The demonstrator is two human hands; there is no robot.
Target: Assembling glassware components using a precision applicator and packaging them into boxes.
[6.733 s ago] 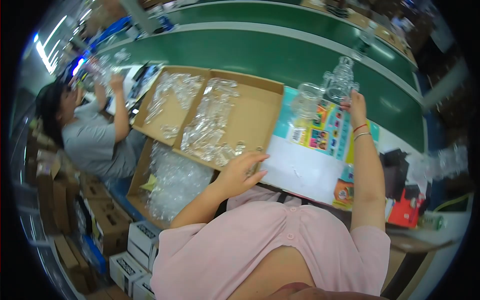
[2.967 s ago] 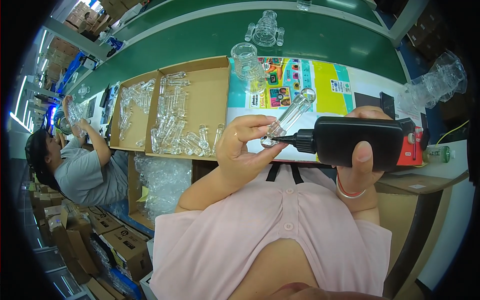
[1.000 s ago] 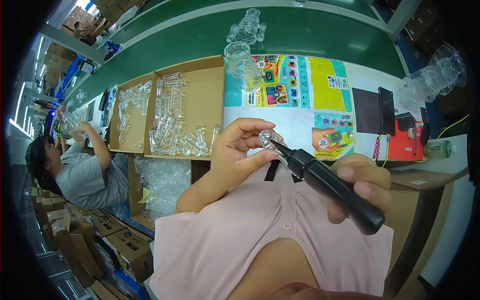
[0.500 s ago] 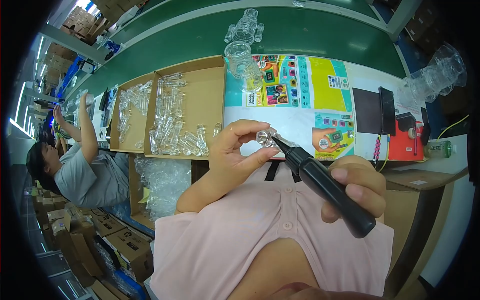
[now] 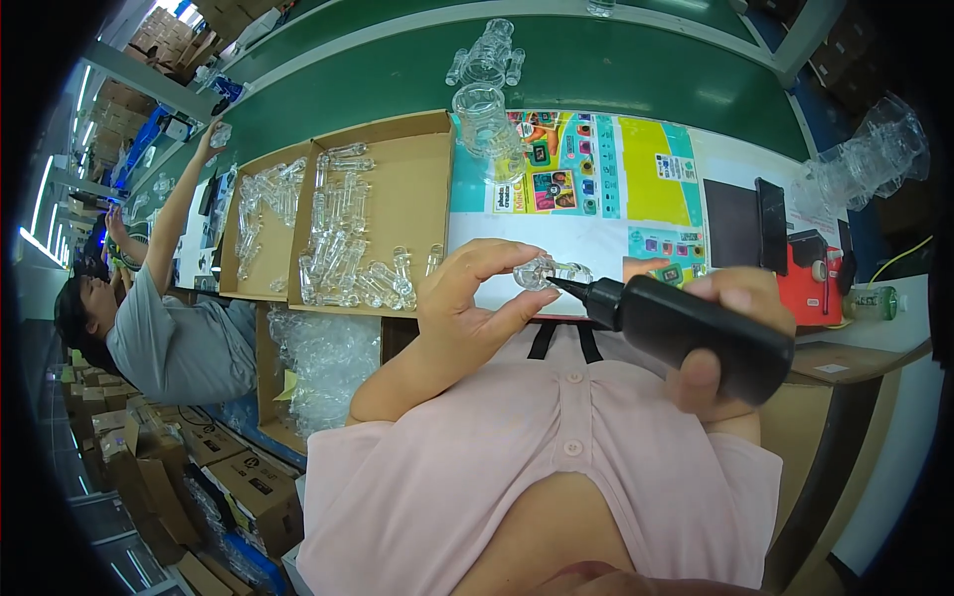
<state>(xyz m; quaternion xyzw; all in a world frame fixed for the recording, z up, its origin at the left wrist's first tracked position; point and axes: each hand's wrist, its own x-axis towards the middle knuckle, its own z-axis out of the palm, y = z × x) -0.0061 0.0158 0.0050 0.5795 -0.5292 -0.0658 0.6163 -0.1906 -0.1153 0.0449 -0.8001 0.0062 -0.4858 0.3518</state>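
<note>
Between the thumb and fingers of my left hand (image 5: 465,290) is a small clear tube piece (image 5: 534,274) with a rounded end and a narrow stem pointing right. My right hand (image 5: 743,303) is wrapped round a black squeeze bottle (image 5: 701,333), tilted nearly flat. Its thin tapered nozzle meets the clear piece near its rounded end; whether the two touch, I cannot tell. Left of my hands, a divided cardboard tray (image 5: 412,164) holds many similar clear pieces (image 5: 343,248) in both compartments.
Larger clear vessels (image 5: 484,114) stand beyond the colourful printed sheet (image 5: 651,164); stacked clear ones (image 5: 865,164) are far right. A black flat object (image 5: 770,223) and red box (image 5: 807,273) lie right. A box of clear plastic bags (image 5: 323,358) sits left, near a co-worker (image 5: 184,348).
The black bottle has swung from a steep slant to nearly level, and my right hand moved up and right. The clear piece has turned slightly. The co-worker's arm reaches farther out.
</note>
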